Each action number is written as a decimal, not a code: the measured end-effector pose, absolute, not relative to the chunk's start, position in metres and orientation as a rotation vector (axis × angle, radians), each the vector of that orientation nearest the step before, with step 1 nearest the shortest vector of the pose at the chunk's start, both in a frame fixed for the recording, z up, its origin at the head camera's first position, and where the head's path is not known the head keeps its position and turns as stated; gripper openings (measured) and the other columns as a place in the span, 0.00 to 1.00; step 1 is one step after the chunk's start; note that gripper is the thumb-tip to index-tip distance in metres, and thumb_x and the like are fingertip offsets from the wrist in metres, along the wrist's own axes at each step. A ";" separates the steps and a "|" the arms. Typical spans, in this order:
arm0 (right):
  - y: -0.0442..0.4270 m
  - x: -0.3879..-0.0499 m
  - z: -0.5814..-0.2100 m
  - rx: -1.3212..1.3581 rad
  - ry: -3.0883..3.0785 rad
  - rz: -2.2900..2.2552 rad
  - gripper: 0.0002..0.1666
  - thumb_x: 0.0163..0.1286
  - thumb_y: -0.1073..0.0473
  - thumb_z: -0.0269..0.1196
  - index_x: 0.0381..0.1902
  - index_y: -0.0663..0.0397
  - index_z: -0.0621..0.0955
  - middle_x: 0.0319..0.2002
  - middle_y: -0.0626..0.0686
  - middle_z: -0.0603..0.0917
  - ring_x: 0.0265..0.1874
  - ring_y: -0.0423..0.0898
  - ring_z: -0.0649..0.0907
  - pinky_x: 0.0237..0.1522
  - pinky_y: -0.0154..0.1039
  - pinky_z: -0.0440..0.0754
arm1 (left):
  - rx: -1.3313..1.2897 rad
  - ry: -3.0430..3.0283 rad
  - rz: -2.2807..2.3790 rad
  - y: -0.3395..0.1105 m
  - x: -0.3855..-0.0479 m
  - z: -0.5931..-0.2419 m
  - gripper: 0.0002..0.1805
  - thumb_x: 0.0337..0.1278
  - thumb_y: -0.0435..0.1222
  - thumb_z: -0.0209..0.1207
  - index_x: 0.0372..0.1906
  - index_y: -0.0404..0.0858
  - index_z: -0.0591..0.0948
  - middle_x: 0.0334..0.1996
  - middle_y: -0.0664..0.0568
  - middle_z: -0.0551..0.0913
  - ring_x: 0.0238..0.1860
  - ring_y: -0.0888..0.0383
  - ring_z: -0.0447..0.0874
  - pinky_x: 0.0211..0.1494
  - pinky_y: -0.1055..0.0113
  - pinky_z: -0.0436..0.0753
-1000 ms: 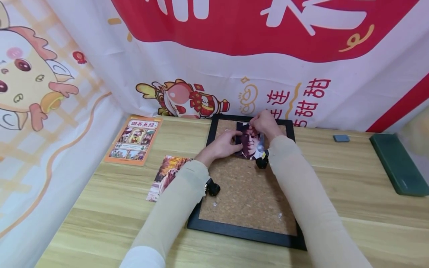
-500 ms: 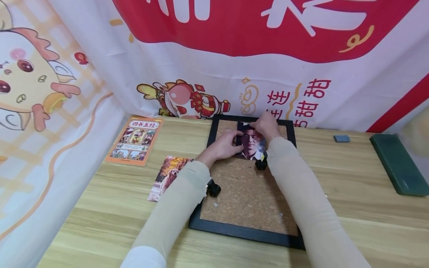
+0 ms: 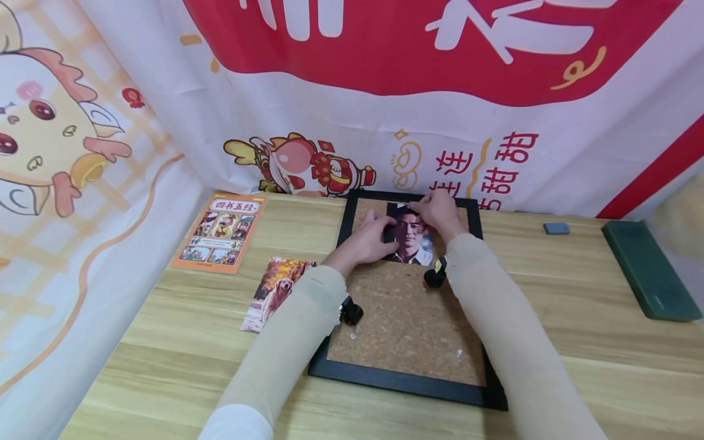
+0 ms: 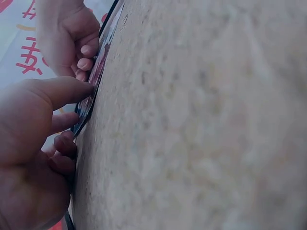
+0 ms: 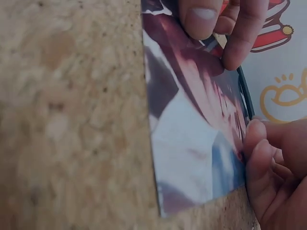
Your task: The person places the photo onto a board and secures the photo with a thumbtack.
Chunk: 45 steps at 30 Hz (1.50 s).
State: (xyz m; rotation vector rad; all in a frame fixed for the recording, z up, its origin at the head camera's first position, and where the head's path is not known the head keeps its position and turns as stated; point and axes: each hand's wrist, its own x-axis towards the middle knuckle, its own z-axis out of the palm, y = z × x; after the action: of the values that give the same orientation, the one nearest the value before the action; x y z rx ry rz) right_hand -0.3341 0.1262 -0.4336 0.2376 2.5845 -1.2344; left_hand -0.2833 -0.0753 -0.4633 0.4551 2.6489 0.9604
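Observation:
A portrait photo (image 3: 409, 235) lies on a black-framed cork board (image 3: 407, 318), near its far edge. My left hand (image 3: 370, 239) touches the photo's left side, thumb and index finger spread apart. The left wrist view shows that left thumb (image 4: 67, 91) reaching straight onto the print. At the photo's top edge is my right hand (image 3: 440, 214). Its fingers look curled in the left wrist view, fingertips close against the print. Whatever may be between them is hidden. In the right wrist view the photo's lower corner (image 5: 177, 196) lies against the cork.
Left of the board are a golden retriever photo (image 3: 277, 293) and an orange booklet (image 3: 220, 232). Toward the right lie a small blue block (image 3: 557, 228) and a green case (image 3: 651, 269). A printed cloth (image 3: 330, 110) hangs behind the wooden table. Small pale specks dot the cork.
The right fingers stay by the photo's top edge, with the wrist shifted slightly right and nearer. The left hand keeps its place at the photo's left side.

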 end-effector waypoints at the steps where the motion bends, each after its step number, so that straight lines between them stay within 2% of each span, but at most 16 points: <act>1: 0.127 -0.333 -0.433 0.233 2.562 -1.271 0.16 0.82 0.51 0.64 0.40 0.59 0.82 0.15 0.47 0.82 0.12 0.42 0.82 0.19 0.36 0.83 | 0.453 2.643 0.959 -0.075 -0.282 -0.461 0.33 0.71 0.46 0.67 0.76 0.43 0.75 0.73 0.43 0.64 0.75 0.45 0.67 0.80 0.48 0.70; 5: 0.134 -0.325 -0.428 0.195 2.487 -1.380 0.18 0.85 0.50 0.59 0.47 0.61 0.81 0.23 0.49 0.84 0.17 0.42 0.84 0.23 0.38 0.86 | 0.458 2.634 0.970 -0.078 -0.276 -0.450 0.31 0.73 0.46 0.64 0.76 0.43 0.75 0.71 0.42 0.67 0.71 0.47 0.72 0.76 0.49 0.74; 11: 0.148 -0.304 -0.416 0.048 2.502 -1.426 0.23 0.86 0.50 0.56 0.58 0.66 0.82 0.37 0.59 0.88 0.23 0.45 0.86 0.29 0.41 0.89 | 0.509 2.654 1.090 -0.089 -0.261 -0.428 0.28 0.75 0.40 0.62 0.74 0.34 0.75 0.64 0.39 0.75 0.64 0.46 0.77 0.71 0.51 0.78; 14: 0.157 -0.292 -0.410 -0.015 2.530 -1.410 0.23 0.86 0.51 0.56 0.60 0.66 0.82 0.41 0.62 0.89 0.25 0.46 0.87 0.32 0.42 0.90 | 0.561 2.684 1.142 -0.099 -0.256 -0.424 0.26 0.76 0.38 0.61 0.72 0.31 0.77 0.61 0.39 0.79 0.59 0.47 0.80 0.68 0.53 0.80; 19: 0.177 -0.268 -0.403 -0.115 2.569 -1.377 0.21 0.85 0.53 0.57 0.60 0.66 0.82 0.42 0.64 0.88 0.28 0.48 0.88 0.34 0.44 0.91 | 0.567 2.670 1.230 -0.121 -0.241 -0.414 0.25 0.78 0.36 0.59 0.73 0.31 0.76 0.55 0.42 0.82 0.51 0.50 0.81 0.56 0.56 0.82; 24: 0.203 -0.240 -0.395 -0.202 2.627 -1.273 0.22 0.87 0.51 0.56 0.62 0.63 0.81 0.42 0.62 0.86 0.32 0.51 0.87 0.36 0.46 0.90 | 0.521 2.647 1.254 -0.150 -0.222 -0.400 0.25 0.81 0.37 0.56 0.75 0.33 0.76 0.50 0.44 0.83 0.46 0.51 0.81 0.48 0.59 0.81; 31: 0.238 -0.203 -0.392 -0.256 2.641 -1.246 0.23 0.87 0.50 0.55 0.60 0.65 0.81 0.46 0.65 0.87 0.33 0.48 0.87 0.34 0.42 0.89 | 0.444 2.702 1.174 -0.190 -0.197 -0.391 0.25 0.81 0.39 0.57 0.74 0.33 0.76 0.50 0.44 0.85 0.49 0.49 0.84 0.49 0.58 0.83; 38: 0.272 -0.170 -0.401 -0.298 2.729 -1.140 0.21 0.86 0.49 0.57 0.56 0.62 0.84 0.43 0.59 0.89 0.36 0.44 0.85 0.35 0.35 0.86 | 0.320 2.800 1.016 -0.224 -0.171 -0.395 0.26 0.81 0.41 0.56 0.74 0.33 0.75 0.50 0.43 0.84 0.47 0.50 0.84 0.46 0.58 0.84; 42: 0.292 -0.150 -0.411 -0.238 2.689 -1.101 0.21 0.87 0.48 0.57 0.58 0.60 0.84 0.38 0.56 0.87 0.33 0.45 0.82 0.32 0.37 0.84 | 0.257 2.857 0.909 -0.243 -0.157 -0.400 0.28 0.80 0.41 0.58 0.74 0.30 0.74 0.49 0.42 0.83 0.43 0.52 0.83 0.44 0.60 0.83; 45: 0.307 -0.137 -0.420 -0.155 2.616 -1.100 0.23 0.87 0.47 0.57 0.60 0.61 0.82 0.36 0.55 0.85 0.31 0.46 0.82 0.32 0.38 0.85 | 0.202 2.888 0.788 -0.255 -0.150 -0.402 0.32 0.78 0.43 0.60 0.76 0.28 0.71 0.52 0.38 0.80 0.43 0.50 0.82 0.45 0.55 0.84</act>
State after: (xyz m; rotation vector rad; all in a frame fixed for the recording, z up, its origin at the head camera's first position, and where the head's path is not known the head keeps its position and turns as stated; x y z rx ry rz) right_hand -0.1367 0.3065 -0.4200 -0.1551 2.6157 -1.1004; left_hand -0.1496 -0.2545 -0.4024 0.2022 2.8877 0.7879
